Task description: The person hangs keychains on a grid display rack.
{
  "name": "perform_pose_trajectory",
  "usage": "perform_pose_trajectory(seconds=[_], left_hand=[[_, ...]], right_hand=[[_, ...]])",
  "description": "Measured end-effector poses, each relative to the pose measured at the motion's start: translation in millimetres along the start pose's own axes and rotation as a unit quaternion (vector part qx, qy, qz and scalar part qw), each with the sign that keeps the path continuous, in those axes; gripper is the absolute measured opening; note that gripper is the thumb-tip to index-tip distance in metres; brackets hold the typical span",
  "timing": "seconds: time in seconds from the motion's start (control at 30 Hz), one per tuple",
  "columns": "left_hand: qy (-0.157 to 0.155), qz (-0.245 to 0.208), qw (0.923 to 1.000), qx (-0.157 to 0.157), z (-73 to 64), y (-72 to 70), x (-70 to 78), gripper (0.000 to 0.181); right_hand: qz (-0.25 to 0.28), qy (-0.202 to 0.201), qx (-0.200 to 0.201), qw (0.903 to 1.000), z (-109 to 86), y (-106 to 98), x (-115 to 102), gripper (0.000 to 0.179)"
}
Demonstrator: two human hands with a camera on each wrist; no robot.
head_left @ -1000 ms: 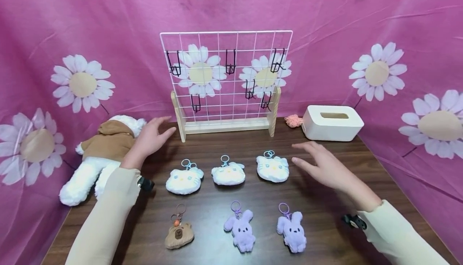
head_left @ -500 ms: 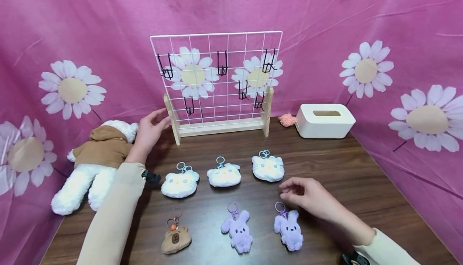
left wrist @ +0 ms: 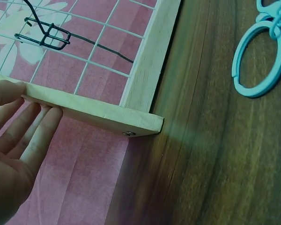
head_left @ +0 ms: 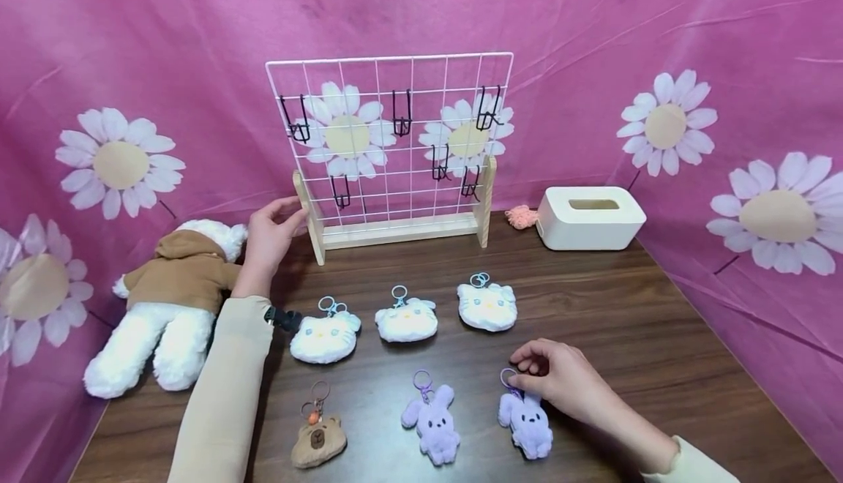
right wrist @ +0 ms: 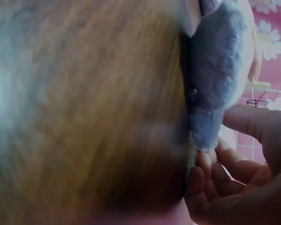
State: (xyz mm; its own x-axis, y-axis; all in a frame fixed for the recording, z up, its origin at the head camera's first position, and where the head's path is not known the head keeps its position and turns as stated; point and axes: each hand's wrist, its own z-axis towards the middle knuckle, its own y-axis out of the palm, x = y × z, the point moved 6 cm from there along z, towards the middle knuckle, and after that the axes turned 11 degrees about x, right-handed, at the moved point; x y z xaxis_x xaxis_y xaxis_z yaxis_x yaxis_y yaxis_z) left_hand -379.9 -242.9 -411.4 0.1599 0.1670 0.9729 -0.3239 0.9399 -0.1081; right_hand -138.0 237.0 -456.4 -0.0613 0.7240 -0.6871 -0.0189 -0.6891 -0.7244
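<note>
My left hand (head_left: 268, 238) holds the wooden side post (left wrist: 98, 110) of a white wire grid rack (head_left: 395, 231), thumb on one face and fingertips on the other. My right hand (head_left: 560, 377) is at the top of a purple plush rabbit keychain (head_left: 532, 432); its thumb lies by the ear and key ring, and a gap shows between thumb and fingers. In the right wrist view the thumb is against the plush ear (right wrist: 208, 129), with curved fingers (right wrist: 234, 166) below. The rabbit lies on the table. A second purple rabbit keychain (head_left: 437, 428) lies to its left.
Black hooks (head_left: 402, 121) hang on the grid. White cat-face keychains (head_left: 487, 309) lie in a row before the rack, a brown capybara keychain (head_left: 319, 443) at front left. A plush toy in a brown hoodie (head_left: 178, 278) lies left; a white tissue box (head_left: 590, 227) stands back right.
My left hand has come to the rack's left post and taken hold of it. The right hand has moved down and toward me, from beside the right cat-face keychain to the right rabbit keychain.
</note>
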Motion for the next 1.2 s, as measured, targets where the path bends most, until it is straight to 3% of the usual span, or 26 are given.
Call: perform_pose_trajectory(seconds=[0.47, 0.9, 1.2], left_hand=[[0.0, -0.016, 0.9999, 0.001, -4.7, 6.9, 9.2, 0.046], [0.0, -0.025, 0.9997, -0.001, -3.6, 10.4, 3.4, 0.044], [-0.007, -0.026, 0.9996, 0.003, -3.1, 0.9, 0.3, 0.045]], right_hand=[[-0.054, -0.035, 0.016, 0.9978, -2.7, 3.4, -3.2, 0.024], [-0.065, -0.022, 0.004, 0.9977, -1.3, 4.6, -2.1, 0.027], [-0.054, -0.033, 0.001, 0.998, 2.3, 7.2, -7.1, 0.029]])
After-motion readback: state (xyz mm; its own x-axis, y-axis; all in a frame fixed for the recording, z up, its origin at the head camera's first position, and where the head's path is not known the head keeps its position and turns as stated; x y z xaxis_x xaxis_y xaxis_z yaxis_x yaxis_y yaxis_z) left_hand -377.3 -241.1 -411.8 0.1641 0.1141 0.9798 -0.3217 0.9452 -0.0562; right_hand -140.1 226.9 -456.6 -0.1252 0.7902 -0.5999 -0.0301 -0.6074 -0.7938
